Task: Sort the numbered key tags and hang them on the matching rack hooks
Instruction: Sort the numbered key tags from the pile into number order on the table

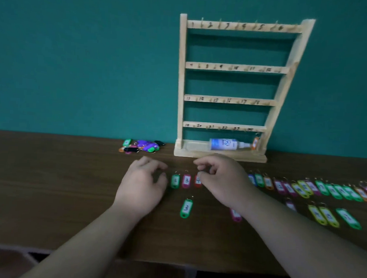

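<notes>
Wooden rack (181, 80) stands at the back of the table (50, 185), against a teal wall; one orange tag (255, 142) hangs from its bottom rail. Numbered tags lie in a row: green tag (175, 181), pink tag (186, 180), red tag (197, 181), more tags (302, 187) to the right. Right hand (220, 180), fingers curled, pinches the red tag's ring end. Left hand (142, 183) is loosely curled beside the green tag, holding nothing. A loose heap of tags (140, 146) lies left of the rack.

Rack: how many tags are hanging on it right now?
1: an orange tag hangs at the right end of the bottom rail of the rack, by the bottle. Blur could hide others.
</notes>
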